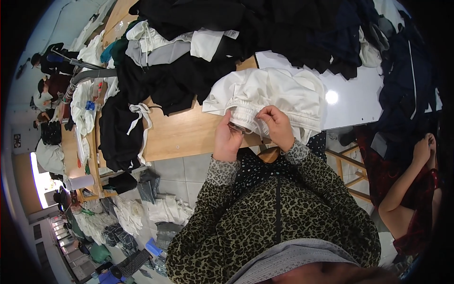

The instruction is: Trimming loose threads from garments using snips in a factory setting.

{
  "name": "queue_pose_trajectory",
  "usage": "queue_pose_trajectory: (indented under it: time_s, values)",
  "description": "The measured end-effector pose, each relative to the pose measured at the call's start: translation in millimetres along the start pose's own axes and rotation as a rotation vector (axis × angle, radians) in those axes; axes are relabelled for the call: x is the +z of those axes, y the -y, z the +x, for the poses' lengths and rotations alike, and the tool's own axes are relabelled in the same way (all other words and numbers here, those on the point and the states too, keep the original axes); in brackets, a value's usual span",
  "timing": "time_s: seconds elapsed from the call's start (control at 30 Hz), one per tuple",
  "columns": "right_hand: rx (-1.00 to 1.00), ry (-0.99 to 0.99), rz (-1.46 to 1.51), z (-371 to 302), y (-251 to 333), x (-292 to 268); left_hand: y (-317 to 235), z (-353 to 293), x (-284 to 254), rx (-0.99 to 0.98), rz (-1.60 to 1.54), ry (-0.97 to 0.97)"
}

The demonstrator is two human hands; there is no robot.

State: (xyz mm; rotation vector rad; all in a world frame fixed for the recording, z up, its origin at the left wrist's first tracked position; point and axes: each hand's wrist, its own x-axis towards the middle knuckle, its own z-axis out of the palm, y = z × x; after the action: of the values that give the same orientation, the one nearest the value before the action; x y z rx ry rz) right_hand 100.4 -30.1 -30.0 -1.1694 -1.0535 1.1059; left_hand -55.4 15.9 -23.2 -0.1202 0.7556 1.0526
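A white garment (279, 90) with a gathered elastic waistband (295, 119) lies bunched at the front edge of the table. My left hand (228, 138) is closed on the near left end of the waistband, thumb on top. A small dark, shiny thing shows by its fingers, too hidden to name. At the middle of the waistband, my right hand (279, 128) has thumb and forefinger pinched on what looks like a thin white drawstring (258, 127). The lower fingers of the right hand are curled in.
Black garments (189, 80) are heaped across the wooden table (170, 132), with a grey-and-white one (161, 49) among them. A white board (350, 109) lies at right. Another person's arm (402, 189) is at far right, near a wooden stool (350, 165). Clothes piles (165, 208) cover the floor at left.
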Motion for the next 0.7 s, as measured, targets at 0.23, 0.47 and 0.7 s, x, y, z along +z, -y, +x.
queue_pose_trajectory:
  time_s: [0.23,0.47,0.7]
  values:
    - [-0.311,-0.126,-0.410,-12.3,12.0,-3.9,-1.4,-5.4,16.6,0.001,-0.002,-0.033]
    - [-0.670,-0.161,-0.763,-2.2,13.2,5.4,0.3,-1.2,15.2,0.023,-0.015,-0.046]
    - [-0.726,-0.141,-0.838,-2.4,10.7,8.0,1.4,4.6,9.0,0.026,-0.054,-0.021]
